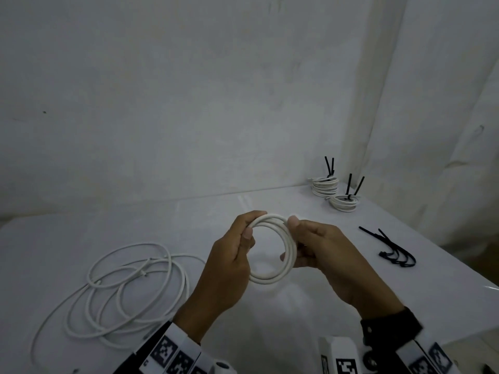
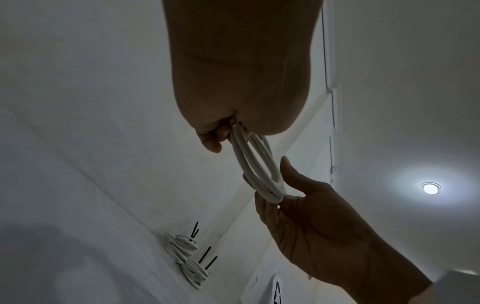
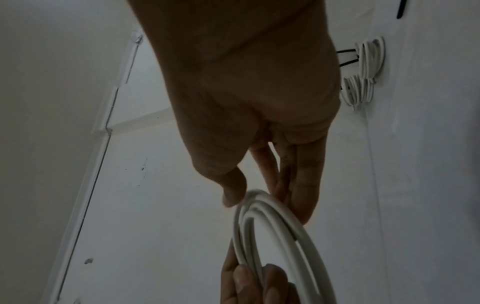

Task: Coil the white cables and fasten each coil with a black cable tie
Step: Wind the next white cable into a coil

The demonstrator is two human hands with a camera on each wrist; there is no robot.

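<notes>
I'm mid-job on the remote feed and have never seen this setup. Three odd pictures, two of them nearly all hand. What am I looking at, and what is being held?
No machine here: a person works with two bare hands, wearing three cameras. The wide picture comes from the head and looks down at a white table. The other two come from the wrists and look along each hand, so the hands fill them.

The left hand and the right hand both grip one small coil of white cable, held above the table, one hand on each side. It has no tie on it yet.

On the table: loose white cable at the left, spare black cable ties at the right, and finished tied coils in the far right corner.
</notes>
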